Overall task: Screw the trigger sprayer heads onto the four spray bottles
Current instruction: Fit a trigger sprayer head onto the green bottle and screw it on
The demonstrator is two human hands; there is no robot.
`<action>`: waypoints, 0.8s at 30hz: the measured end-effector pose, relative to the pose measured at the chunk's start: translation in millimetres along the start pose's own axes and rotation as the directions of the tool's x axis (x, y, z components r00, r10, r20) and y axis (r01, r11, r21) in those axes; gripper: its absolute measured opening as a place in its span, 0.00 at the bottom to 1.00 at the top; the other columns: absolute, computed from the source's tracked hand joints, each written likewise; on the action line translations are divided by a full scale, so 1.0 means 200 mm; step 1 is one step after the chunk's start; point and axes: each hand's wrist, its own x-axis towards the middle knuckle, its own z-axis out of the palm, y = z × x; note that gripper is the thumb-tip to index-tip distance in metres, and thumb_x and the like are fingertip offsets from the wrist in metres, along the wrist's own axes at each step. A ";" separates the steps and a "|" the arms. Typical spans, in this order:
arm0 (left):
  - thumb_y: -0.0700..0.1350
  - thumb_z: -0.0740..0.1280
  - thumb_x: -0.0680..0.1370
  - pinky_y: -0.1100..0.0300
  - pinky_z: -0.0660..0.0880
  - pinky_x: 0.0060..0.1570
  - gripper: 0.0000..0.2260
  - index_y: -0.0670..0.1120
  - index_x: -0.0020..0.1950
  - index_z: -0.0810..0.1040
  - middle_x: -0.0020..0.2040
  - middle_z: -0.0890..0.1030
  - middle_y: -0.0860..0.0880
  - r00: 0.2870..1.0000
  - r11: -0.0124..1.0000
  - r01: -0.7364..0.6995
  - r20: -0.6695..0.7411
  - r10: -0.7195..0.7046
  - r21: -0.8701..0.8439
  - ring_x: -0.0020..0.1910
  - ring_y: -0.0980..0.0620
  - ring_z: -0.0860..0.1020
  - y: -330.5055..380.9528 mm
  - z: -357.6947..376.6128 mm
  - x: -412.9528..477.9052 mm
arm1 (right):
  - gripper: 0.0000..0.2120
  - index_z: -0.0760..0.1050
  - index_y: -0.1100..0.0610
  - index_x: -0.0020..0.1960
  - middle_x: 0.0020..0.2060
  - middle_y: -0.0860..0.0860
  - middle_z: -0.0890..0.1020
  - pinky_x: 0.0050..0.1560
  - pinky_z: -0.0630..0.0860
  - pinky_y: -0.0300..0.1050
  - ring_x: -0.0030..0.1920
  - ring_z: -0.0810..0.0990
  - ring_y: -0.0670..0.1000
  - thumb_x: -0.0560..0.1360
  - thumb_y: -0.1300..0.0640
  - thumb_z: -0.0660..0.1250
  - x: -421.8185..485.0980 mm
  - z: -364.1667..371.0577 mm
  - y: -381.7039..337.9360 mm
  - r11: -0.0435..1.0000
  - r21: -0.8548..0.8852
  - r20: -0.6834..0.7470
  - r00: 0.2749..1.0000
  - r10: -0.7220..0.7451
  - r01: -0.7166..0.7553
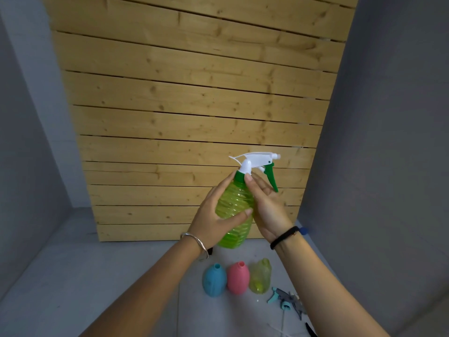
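Observation:
I hold a ribbed green spray bottle (237, 203) up in the air. My left hand (216, 218) wraps its body. A white sprayer head (255, 160) with a green trigger sits on its neck. The fingers of my right hand (263, 203) pinch the dark green collar (240, 176) under the head. Below, on the grey floor, stand a blue bottle (214, 279), a pink bottle (238, 277) and a yellow-green bottle (260, 275), all with bare necks. Loose sprayer heads (286, 300) in grey and teal lie to their right.
A wall of pale wooden planks (194, 105) rises straight ahead. Grey walls close in at the left and right. The grey floor (97, 276) stretches out to the left of the bottles. A dark object (309, 329) lies at the bottom right.

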 end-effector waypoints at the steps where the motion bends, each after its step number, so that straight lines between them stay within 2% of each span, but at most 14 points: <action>1: 0.58 0.72 0.67 0.72 0.65 0.63 0.35 0.70 0.69 0.60 0.70 0.68 0.62 1.000 1.000 0.008 0.001 -0.008 0.024 0.68 0.66 0.66 0.00 0.00 0.00 | 0.10 0.81 0.55 0.51 0.50 0.53 0.83 0.54 0.78 0.48 0.52 0.81 0.51 0.70 0.58 0.71 0.00 0.01 0.00 1.000 0.012 -0.029 1.000 0.004 -0.004; 3: 0.61 0.71 0.66 0.74 0.63 0.62 0.35 0.71 0.69 0.58 0.69 0.67 0.64 1.000 0.998 0.010 -0.001 -0.010 0.066 0.68 0.68 0.65 0.00 0.01 -0.01 | 0.14 0.80 0.56 0.51 0.46 0.53 0.82 0.51 0.79 0.49 0.49 0.81 0.53 0.66 0.58 0.73 0.01 0.02 0.01 1.000 0.006 -0.041 0.999 -0.001 0.001; 6: 0.60 0.72 0.66 0.63 0.66 0.64 0.35 0.69 0.70 0.59 0.69 0.69 0.62 1.000 0.999 0.018 -0.012 -0.018 0.033 0.68 0.66 0.66 0.00 0.00 0.00 | 0.21 0.76 0.60 0.58 0.44 0.52 0.83 0.49 0.79 0.46 0.45 0.82 0.51 0.67 0.54 0.71 0.01 0.01 -0.01 1.000 0.023 0.028 0.999 0.017 -0.018; 8: 0.60 0.72 0.67 0.61 0.67 0.65 0.35 0.68 0.71 0.60 0.70 0.69 0.61 1.000 1.000 0.013 -0.019 -0.013 0.020 0.68 0.64 0.67 -0.01 0.00 0.01 | 0.19 0.78 0.60 0.57 0.41 0.51 0.84 0.46 0.81 0.42 0.42 0.83 0.48 0.68 0.53 0.69 0.00 0.00 -0.02 0.999 0.029 0.077 0.997 0.026 -0.029; 9: 0.60 0.72 0.67 0.64 0.66 0.65 0.36 0.68 0.71 0.59 0.70 0.68 0.62 1.000 0.999 0.009 -0.022 -0.009 0.030 0.69 0.65 0.66 -0.02 0.00 0.00 | 0.17 0.78 0.59 0.56 0.41 0.51 0.84 0.45 0.81 0.41 0.42 0.83 0.48 0.69 0.54 0.69 0.00 0.00 -0.01 0.999 0.025 0.068 0.997 0.024 -0.026; 11: 0.60 0.72 0.67 0.71 0.66 0.63 0.36 0.68 0.71 0.59 0.69 0.68 0.63 1.000 0.999 0.009 -0.022 -0.008 0.050 0.68 0.66 0.66 -0.01 0.01 0.00 | 0.10 0.78 0.58 0.53 0.42 0.53 0.83 0.44 0.80 0.42 0.42 0.81 0.49 0.71 0.61 0.69 0.01 0.01 0.00 1.000 -0.001 -0.008 1.000 -0.003 0.003; 12: 0.60 0.72 0.67 0.71 0.67 0.62 0.36 0.67 0.71 0.60 0.69 0.69 0.62 1.000 0.999 0.012 -0.020 -0.011 0.049 0.68 0.65 0.67 -0.01 0.02 0.00 | 0.10 0.77 0.57 0.52 0.43 0.53 0.82 0.44 0.80 0.42 0.43 0.81 0.50 0.71 0.63 0.69 0.02 0.00 0.00 1.000 -0.013 -0.045 0.999 -0.018 0.017; 14: 0.61 0.72 0.67 0.62 0.70 0.63 0.35 0.67 0.71 0.61 0.68 0.71 0.61 0.999 0.999 0.030 -0.014 -0.030 0.025 0.67 0.62 0.70 -0.01 0.02 0.00 | 0.13 0.77 0.58 0.55 0.45 0.53 0.82 0.46 0.80 0.42 0.45 0.81 0.50 0.71 0.62 0.68 0.02 -0.01 -0.01 1.000 0.003 -0.021 1.000 -0.011 0.011; 16: 0.61 0.73 0.67 0.50 0.72 0.65 0.35 0.64 0.71 0.62 0.68 0.73 0.57 0.999 0.999 0.033 -0.003 -0.033 -0.009 0.67 0.57 0.71 -0.02 0.01 0.01 | 0.17 0.76 0.61 0.60 0.46 0.53 0.84 0.49 0.80 0.41 0.46 0.82 0.49 0.73 0.57 0.66 0.00 -0.02 -0.02 1.000 0.010 0.082 0.996 0.016 -0.017; 18: 0.60 0.73 0.67 0.46 0.72 0.65 0.35 0.63 0.71 0.63 0.67 0.74 0.55 1.000 1.000 0.026 0.000 -0.026 -0.012 0.66 0.55 0.73 -0.02 0.00 0.02 | 0.14 0.77 0.60 0.59 0.45 0.52 0.85 0.50 0.80 0.42 0.46 0.83 0.48 0.75 0.56 0.64 -0.01 -0.01 -0.02 1.000 -0.015 0.103 0.995 0.015 -0.014; 21: 0.57 0.74 0.67 0.48 0.71 0.65 0.35 0.62 0.71 0.63 0.67 0.74 0.55 1.000 1.000 0.027 -0.002 -0.027 -0.011 0.66 0.57 0.72 -0.01 0.01 0.01 | 0.12 0.78 0.57 0.52 0.45 0.54 0.83 0.56 0.77 0.50 0.49 0.81 0.52 0.69 0.59 0.71 0.00 0.01 0.00 0.999 -0.035 -0.040 0.999 -0.022 0.021; 23: 0.56 0.74 0.67 0.54 0.70 0.67 0.38 0.62 0.72 0.60 0.69 0.71 0.59 0.999 1.000 0.030 0.013 -0.030 -0.007 0.67 0.60 0.70 0.00 0.01 0.01 | 0.15 0.76 0.58 0.54 0.49 0.57 0.80 0.59 0.74 0.55 0.52 0.78 0.56 0.68 0.62 0.72 0.00 0.01 0.00 0.997 -0.063 -0.092 0.995 -0.043 0.037; 24: 0.56 0.74 0.66 0.60 0.70 0.65 0.40 0.63 0.73 0.57 0.69 0.70 0.62 0.999 0.999 0.040 0.027 -0.040 -0.019 0.67 0.63 0.70 0.01 0.01 0.01 | 0.16 0.74 0.59 0.56 0.50 0.57 0.81 0.58 0.75 0.54 0.52 0.78 0.55 0.69 0.61 0.71 0.00 0.00 -0.01 0.999 -0.047 -0.071 0.997 -0.027 0.024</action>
